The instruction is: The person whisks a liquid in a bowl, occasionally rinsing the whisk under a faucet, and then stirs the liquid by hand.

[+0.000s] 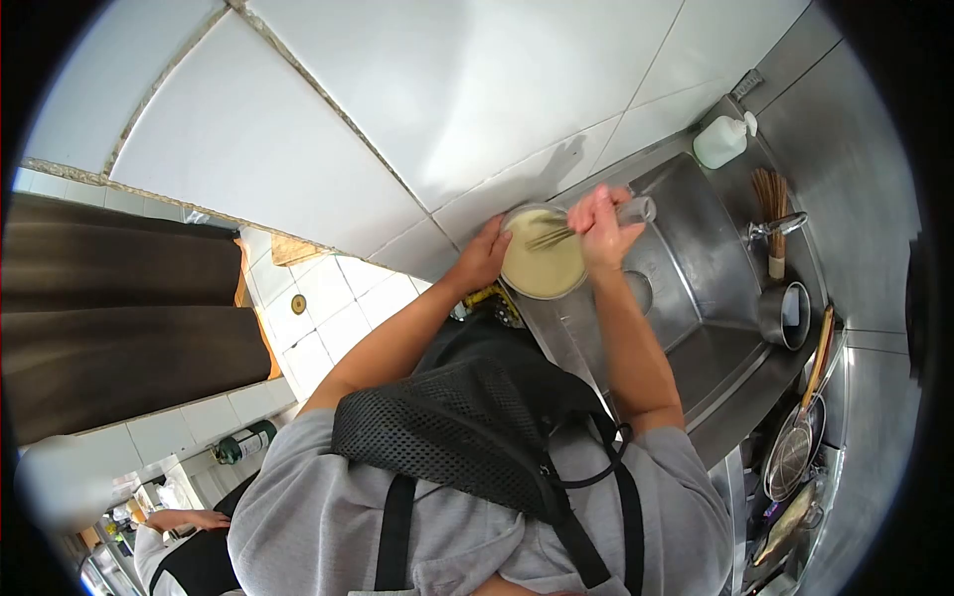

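A round bowl (542, 278) of smooth, pale yellow batter-like liquid sits at the sink's near left edge, close to the tiled wall. My left hand (483, 256) grips the bowl's left rim, fingers bent over its side. Wrapped around the handle of a whisk (550, 237) is my right hand (602, 225), above the bowl's right edge. The whisk lies tilted, its wires reaching into the liquid and its thick handle end pointing right. Part of the handle is hidden by my fingers.
Right of the bowl lies a steel sink (686, 268) with a faucet (778, 226). Around it are a soap bottle (721, 141), a bundle of thin sticks (770, 204), a metal pot (785, 315) and a strainer (792, 452). Another person's hand (204, 519) shows at lower left.
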